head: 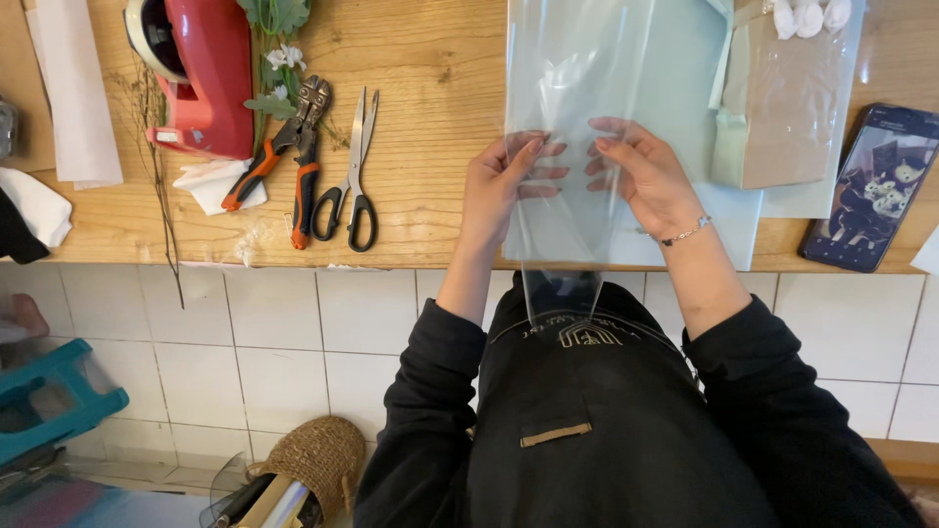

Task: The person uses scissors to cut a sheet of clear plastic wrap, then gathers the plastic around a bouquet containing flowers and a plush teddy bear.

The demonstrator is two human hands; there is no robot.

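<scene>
A clear plastic sheet (567,117) hangs upright over the front edge of the wooden desk (430,88), pinched from both sides by the two hands: the left hand (504,186) grips its left portion with fingers curled around the film, and the right hand (641,176) grips the right portion the same way, a thin bracelet (685,233) on its wrist. The lower end of the sheet narrows and drops past the desk edge onto the person's black apron (587,411), which bears a pale printed emblem just below the sheet and a small tan strip lower down. Behind the sheet on the desk lies a pale green board (685,88). Right of the sheet stands a brown paper package (778,108) inside a clear sleeve, with white fluffy bits (807,15) at its top, and farther right a smartphone (875,186) with a lit screen. Left of the sheet lie black-handled scissors (354,176), then orange-handled cutters (289,156), a crumpled white tissue (210,186), a red tape dispenser (201,68), a green sprig with small white flowers (279,49) and a thin dry twig (161,176). Below the desk are white wall tiles (293,332), a woven basket (313,460) and a teal stool (54,401).
</scene>
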